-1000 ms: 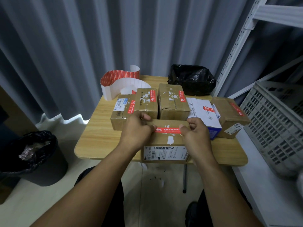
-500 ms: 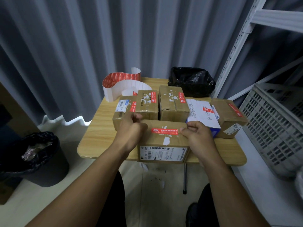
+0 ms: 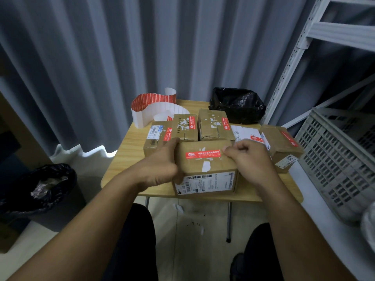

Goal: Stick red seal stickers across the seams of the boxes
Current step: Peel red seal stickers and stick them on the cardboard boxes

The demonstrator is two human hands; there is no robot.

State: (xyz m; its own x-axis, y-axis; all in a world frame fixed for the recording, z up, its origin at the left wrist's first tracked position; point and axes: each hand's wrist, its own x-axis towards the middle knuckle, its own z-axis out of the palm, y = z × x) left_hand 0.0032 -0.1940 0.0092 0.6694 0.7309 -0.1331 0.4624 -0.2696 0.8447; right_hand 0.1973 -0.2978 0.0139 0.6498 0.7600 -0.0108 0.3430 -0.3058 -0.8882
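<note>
Two hands on stickered box

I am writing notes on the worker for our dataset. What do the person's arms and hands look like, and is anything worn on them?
Both arms are bare as far as the picture shows, with no sleeves in view. The left hand and the right hand wear no gloves. I see no watch, ring or bracelet on either.
</note>
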